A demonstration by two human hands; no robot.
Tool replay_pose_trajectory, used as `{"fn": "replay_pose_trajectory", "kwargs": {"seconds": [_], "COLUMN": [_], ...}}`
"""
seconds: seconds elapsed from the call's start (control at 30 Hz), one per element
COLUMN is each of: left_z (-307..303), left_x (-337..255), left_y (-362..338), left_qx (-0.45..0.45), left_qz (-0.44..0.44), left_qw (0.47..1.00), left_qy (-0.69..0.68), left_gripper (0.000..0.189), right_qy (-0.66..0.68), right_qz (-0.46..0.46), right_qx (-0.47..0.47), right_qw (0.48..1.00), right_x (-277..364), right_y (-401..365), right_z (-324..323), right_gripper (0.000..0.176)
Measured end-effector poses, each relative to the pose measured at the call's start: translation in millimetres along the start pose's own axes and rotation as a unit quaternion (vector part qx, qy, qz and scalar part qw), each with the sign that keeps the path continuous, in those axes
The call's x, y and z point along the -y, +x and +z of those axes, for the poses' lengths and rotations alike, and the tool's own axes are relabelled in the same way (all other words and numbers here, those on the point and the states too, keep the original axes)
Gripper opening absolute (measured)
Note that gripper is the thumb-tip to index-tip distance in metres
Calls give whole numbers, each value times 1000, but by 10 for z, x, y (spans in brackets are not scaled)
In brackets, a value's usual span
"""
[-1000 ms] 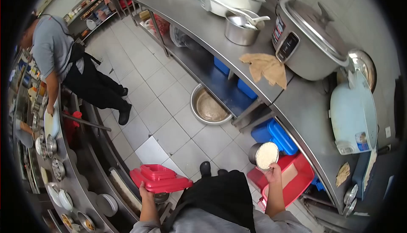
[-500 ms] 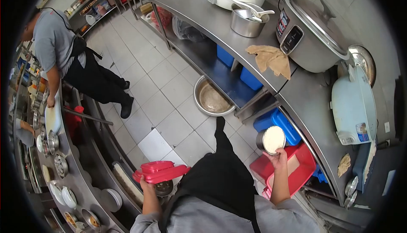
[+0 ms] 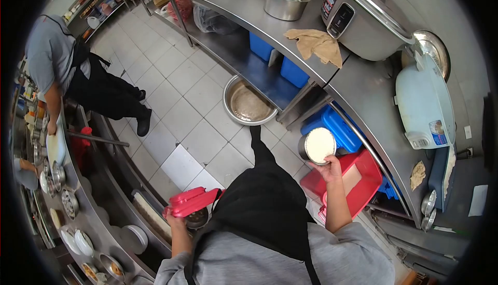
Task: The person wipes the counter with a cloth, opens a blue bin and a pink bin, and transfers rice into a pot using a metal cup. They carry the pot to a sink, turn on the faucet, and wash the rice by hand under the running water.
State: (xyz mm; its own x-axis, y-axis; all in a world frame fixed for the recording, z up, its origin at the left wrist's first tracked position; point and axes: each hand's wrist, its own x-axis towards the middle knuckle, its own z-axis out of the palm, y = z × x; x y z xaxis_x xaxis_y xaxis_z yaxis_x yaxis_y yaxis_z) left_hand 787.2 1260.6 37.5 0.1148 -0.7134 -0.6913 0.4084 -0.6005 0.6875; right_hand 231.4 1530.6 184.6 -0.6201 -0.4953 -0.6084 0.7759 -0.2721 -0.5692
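Observation:
My right hand [image 3: 328, 169] is closed around a round metal container [image 3: 320, 146] heaped with white grains that look like uncooked rice. It is held above the edge of an open red bin [image 3: 365, 194], where a pale layer shows at the bottom. On the other side of my body, my left hand [image 3: 174, 218] grips a red plastic lid [image 3: 194, 202] by its outer end. The lid hangs over a dark round vessel, which it partly hides.
A steel counter [image 3: 358, 95] curves along the right, holding cookers and a tan cloth [image 3: 314, 44]. A wide metal basin [image 3: 249, 100] sits on the tiled floor. At left, a co-worker [image 3: 54, 62] stands by a counter with bowls. Blue bins [image 3: 340, 126] are beside the red one.
My view has tilted down and shifted right, so the surroundings sit higher and further left. Both hands keep their holds on the container and the lid.

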Motion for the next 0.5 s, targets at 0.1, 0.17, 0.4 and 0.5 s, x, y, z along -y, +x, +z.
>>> {"fn": "replay_pose_trajectory", "kwargs": {"seconds": [0.1, 0.17, 0.4, 0.5], "left_z": [36, 29, 204, -15], "left_x": [-43, -63, -173, -131], "left_y": [-47, -81, -184, -41], "left_qx": [-26, -23, -88, 29], "left_qz": [-50, -59, -90, -82], "left_qw": [998, 997, 991, 996], "left_qy": [-40, -48, -41, 4], "left_gripper": [22, 24, 27, 26], "right_qy": [3, 9, -50, -223], "right_qz": [22, 37, 14, -100], "right_qx": [5, 2, -82, -142], "right_qw": [1000, 999, 995, 959], "right_x": [-115, -194, -343, -397], "right_y": [39, 98, 469, 627], "right_z": [29, 52, 422, 721], "right_gripper": [59, 58, 60, 64]}}
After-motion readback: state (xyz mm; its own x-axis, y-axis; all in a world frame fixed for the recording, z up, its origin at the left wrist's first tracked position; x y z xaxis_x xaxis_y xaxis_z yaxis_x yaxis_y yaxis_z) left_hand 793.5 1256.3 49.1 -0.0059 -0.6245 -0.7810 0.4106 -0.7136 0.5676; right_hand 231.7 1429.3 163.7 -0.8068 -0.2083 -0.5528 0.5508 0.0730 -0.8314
